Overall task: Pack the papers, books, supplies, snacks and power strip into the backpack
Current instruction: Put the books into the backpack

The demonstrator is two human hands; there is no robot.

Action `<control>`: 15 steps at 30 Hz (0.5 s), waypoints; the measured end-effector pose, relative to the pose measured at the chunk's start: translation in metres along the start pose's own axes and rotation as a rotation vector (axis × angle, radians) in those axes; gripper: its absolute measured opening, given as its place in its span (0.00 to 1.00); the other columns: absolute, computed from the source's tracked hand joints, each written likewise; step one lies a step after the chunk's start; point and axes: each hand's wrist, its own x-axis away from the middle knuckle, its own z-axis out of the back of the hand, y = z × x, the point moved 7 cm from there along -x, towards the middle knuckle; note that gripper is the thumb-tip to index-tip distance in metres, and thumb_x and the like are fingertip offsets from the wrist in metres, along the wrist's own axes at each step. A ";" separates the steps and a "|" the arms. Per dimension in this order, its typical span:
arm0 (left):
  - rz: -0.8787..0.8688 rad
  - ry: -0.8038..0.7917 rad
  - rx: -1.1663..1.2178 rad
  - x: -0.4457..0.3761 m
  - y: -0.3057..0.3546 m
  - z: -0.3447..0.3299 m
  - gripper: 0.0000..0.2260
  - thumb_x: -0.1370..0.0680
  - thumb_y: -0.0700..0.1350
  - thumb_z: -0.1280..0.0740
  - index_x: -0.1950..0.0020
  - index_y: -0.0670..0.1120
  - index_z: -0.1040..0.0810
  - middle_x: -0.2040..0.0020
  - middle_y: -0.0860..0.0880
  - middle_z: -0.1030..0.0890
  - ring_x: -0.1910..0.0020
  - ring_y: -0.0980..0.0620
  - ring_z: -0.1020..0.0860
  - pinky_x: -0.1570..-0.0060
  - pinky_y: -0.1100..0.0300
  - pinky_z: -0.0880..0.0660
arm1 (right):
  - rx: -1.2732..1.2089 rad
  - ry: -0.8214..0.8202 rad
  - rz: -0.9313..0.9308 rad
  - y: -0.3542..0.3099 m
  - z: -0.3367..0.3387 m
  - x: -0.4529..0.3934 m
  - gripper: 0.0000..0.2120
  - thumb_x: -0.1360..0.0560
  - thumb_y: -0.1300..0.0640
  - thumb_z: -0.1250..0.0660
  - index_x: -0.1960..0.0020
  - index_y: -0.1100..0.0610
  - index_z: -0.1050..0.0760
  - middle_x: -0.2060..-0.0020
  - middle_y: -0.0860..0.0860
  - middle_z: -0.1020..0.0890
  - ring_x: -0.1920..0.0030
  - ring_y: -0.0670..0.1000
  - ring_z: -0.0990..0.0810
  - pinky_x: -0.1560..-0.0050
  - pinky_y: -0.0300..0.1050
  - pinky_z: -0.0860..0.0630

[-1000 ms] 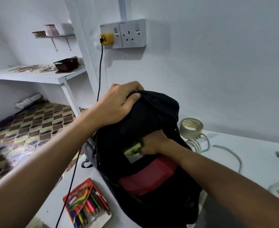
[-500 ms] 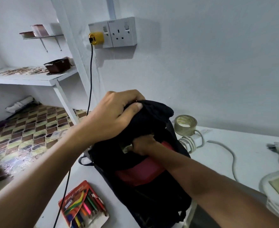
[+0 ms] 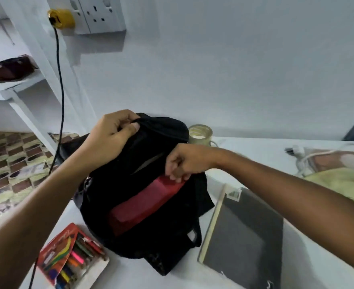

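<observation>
A: Logging progress: backpack (image 3: 142, 197) stands on the table (image 3: 255, 147), left hand (image 3: 109, 138) gripping its top fabric, right hand (image 3: 182, 163) pinching at the pocket edge above the red panel (image 3: 144, 203).

B: Outstanding?

A: Dark book (image 3: 242, 232) right of the backpack, pencil box (image 3: 71, 259) at its front-left, tape roll (image 3: 200, 133) behind. Judged partway.

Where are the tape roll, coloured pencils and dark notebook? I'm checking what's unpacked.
tape roll (image 3: 200, 133), head view, front wall.
coloured pencils (image 3: 73, 258), head view, pack's middle.
dark notebook (image 3: 242, 236), head view, cover's centre.
</observation>
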 end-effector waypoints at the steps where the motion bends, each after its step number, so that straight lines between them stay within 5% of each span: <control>1: 0.011 -0.052 0.034 0.000 -0.004 -0.012 0.08 0.25 0.49 0.37 0.55 0.47 0.21 0.63 0.35 0.23 0.65 0.50 0.28 0.61 0.56 0.32 | 0.013 0.073 -0.091 0.022 0.013 0.015 0.05 0.28 0.68 0.33 0.54 0.61 0.21 0.63 0.52 0.17 0.64 0.49 0.18 0.63 0.43 0.21; 3: 0.027 -0.139 0.048 0.001 -0.010 -0.031 0.05 0.23 0.45 0.35 0.56 0.46 0.21 0.66 0.38 0.25 0.66 0.50 0.29 0.62 0.57 0.33 | 0.168 0.123 -0.314 0.066 0.028 0.044 0.05 0.29 0.65 0.30 0.54 0.62 0.22 0.63 0.56 0.18 0.65 0.52 0.19 0.65 0.42 0.22; 6: 0.045 -0.236 0.033 0.003 -0.019 -0.060 0.08 0.20 0.39 0.36 0.57 0.47 0.21 0.68 0.45 0.26 0.68 0.50 0.30 0.65 0.59 0.32 | 0.294 -0.013 -0.653 0.124 0.017 0.084 0.23 0.32 0.55 0.23 0.43 0.63 0.28 0.52 0.57 0.22 0.64 0.50 0.23 0.63 0.44 0.21; 8: 0.055 -0.283 0.046 0.005 -0.025 -0.073 0.08 0.20 0.39 0.36 0.57 0.47 0.21 0.67 0.43 0.27 0.67 0.49 0.30 0.63 0.56 0.32 | 0.271 -0.047 -0.716 0.143 0.004 0.097 0.34 0.35 0.48 0.21 0.38 0.58 0.35 0.47 0.53 0.27 0.59 0.51 0.24 0.63 0.42 0.24; 11: 0.057 -0.316 0.075 0.006 -0.030 -0.081 0.07 0.20 0.40 0.36 0.57 0.48 0.21 0.67 0.42 0.26 0.67 0.48 0.31 0.63 0.53 0.33 | 0.342 -0.101 -0.739 0.164 -0.011 0.100 0.50 0.41 0.39 0.21 0.31 0.55 0.44 0.41 0.53 0.27 0.46 0.56 0.26 0.46 0.50 0.24; 15: 0.064 -0.300 0.108 0.007 -0.032 -0.080 0.07 0.20 0.40 0.36 0.57 0.47 0.22 0.69 0.44 0.28 0.69 0.48 0.32 0.65 0.55 0.34 | 0.350 -0.058 -0.745 0.170 -0.012 0.095 0.51 0.43 0.39 0.20 0.31 0.57 0.43 0.39 0.54 0.26 0.42 0.57 0.25 0.41 0.54 0.25</control>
